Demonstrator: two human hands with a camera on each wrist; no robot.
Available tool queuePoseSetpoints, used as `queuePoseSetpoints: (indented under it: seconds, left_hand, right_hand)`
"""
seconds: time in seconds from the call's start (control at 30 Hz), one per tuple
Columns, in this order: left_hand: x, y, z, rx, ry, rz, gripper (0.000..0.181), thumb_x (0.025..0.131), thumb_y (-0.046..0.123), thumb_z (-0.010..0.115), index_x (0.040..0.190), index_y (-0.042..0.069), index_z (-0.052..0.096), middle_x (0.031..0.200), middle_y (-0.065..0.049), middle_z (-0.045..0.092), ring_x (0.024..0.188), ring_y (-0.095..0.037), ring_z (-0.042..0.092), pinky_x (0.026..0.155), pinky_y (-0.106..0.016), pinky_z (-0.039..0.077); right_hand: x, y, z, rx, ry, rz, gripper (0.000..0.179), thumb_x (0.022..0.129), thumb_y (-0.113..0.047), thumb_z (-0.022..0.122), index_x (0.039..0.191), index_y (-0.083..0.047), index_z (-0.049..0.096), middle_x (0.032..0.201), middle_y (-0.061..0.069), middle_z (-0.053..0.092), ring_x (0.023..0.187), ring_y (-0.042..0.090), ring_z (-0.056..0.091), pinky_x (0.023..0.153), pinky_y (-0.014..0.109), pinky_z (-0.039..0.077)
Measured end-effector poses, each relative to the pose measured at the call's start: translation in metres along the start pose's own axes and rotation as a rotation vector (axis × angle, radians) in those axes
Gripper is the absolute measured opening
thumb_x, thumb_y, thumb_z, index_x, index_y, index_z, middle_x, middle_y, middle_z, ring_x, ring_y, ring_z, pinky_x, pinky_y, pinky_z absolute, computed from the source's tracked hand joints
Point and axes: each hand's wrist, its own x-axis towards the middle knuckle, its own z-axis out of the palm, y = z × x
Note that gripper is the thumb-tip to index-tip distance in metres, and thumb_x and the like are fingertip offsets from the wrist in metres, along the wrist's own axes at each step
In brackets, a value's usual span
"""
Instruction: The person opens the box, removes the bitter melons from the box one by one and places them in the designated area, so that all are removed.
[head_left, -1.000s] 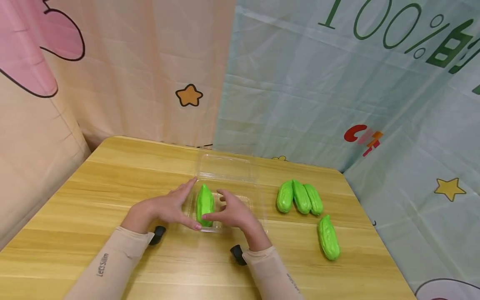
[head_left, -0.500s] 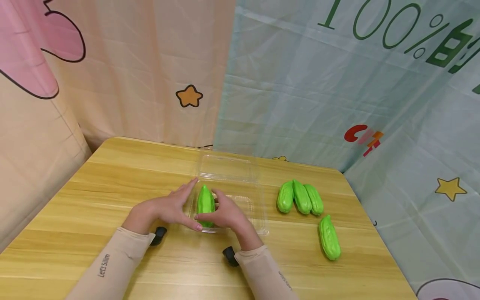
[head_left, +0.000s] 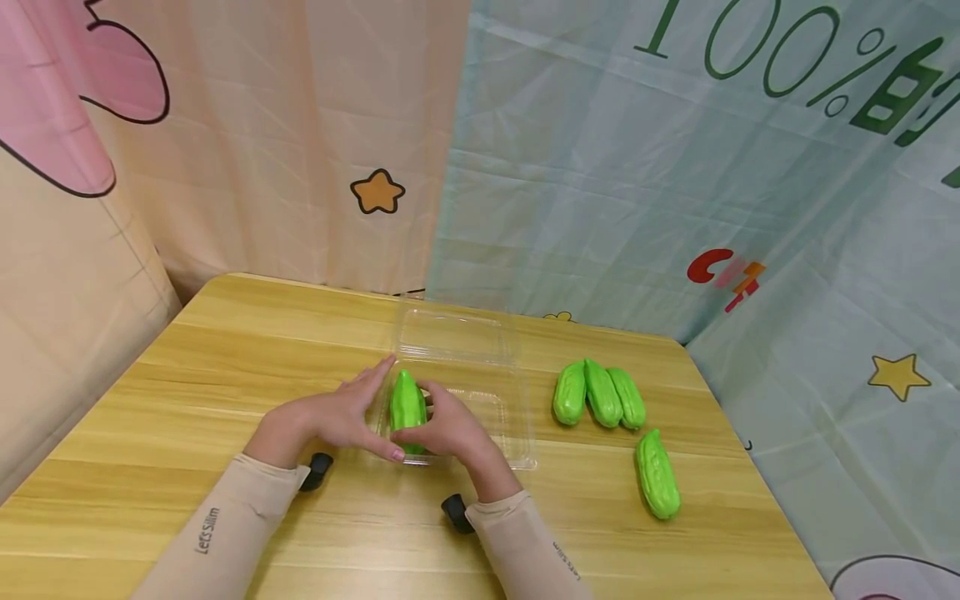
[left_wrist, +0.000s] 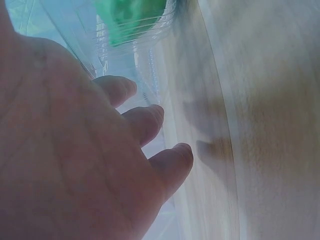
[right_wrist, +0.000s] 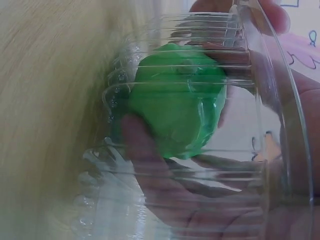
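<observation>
A green bitter melon (head_left: 407,407) lies lengthwise in the left side of a clear plastic clamshell box (head_left: 487,412), whose lid (head_left: 455,332) is folded back. My right hand (head_left: 452,427) holds this melon inside the box, thumb over its near end and fingers along its right side. Through the box wall in the right wrist view, a finger (right_wrist: 145,150) touches the melon (right_wrist: 175,100). At the box's left side is my left hand (head_left: 341,418), its fingers extended and thumb reaching to the front rim; the left wrist view shows several of its fingers (left_wrist: 145,122) beside the box.
Three more bitter melons (head_left: 600,396) lie side by side to the right of the box. Nearer the right edge of the wooden table (head_left: 360,533) is another single melon (head_left: 657,475). Printed curtains (head_left: 315,125) hang behind the table and at its sides.
My right hand has moved slightly left and drawn in around the melon. Over the last half second the melon has shifted a little left. The left hand has stayed in place.
</observation>
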Motion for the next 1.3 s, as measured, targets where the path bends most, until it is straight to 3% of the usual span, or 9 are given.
queuePoseSetpoints:
  seconds: [0.53, 0.87, 1.3]
  left_hand:
    - [0.000, 0.000, 0.000, -0.015, -0.005, -0.004, 0.142, 0.071, 0.060, 0.085, 0.160, 0.008, -0.013, 0.166, -0.020, -0.007, 0.150, -0.044, -0.002, 0.112, -0.072, 0.002]
    - [0.001, 0.000, 0.001, -0.015, -0.010, -0.012, 0.144, 0.070, 0.062, 0.085, 0.160, 0.009, -0.013, 0.166, -0.020, -0.007, 0.150, -0.044, -0.004, 0.112, -0.071, 0.001]
    - [0.000, 0.001, 0.001, -0.028, -0.009, -0.030, 0.145, 0.069, 0.060, 0.087, 0.160, 0.011, -0.014, 0.165, -0.023, -0.007, 0.149, -0.046, -0.005, 0.113, -0.070, 0.000]
  right_hand:
    - [-0.003, 0.001, -0.006, 0.019, 0.017, 0.007, 0.086, 0.079, -0.025, 0.088, 0.151, -0.009, 0.044, 0.131, 0.014, 0.060, 0.106, 0.026, 0.062, 0.085, 0.040, 0.055]
    - [-0.008, 0.009, -0.018, 0.122, 0.041, 0.014, 0.088, 0.078, -0.027, 0.089, 0.151, -0.012, 0.044, 0.129, 0.013, 0.061, 0.108, 0.027, 0.062, 0.083, 0.039, 0.056]
    - [-0.022, 0.018, -0.042, 0.351, 0.020, -0.047, 0.084, 0.081, -0.015, 0.086, 0.153, -0.013, 0.043, 0.140, 0.017, 0.052, 0.115, 0.035, 0.061, 0.080, 0.041, 0.059]
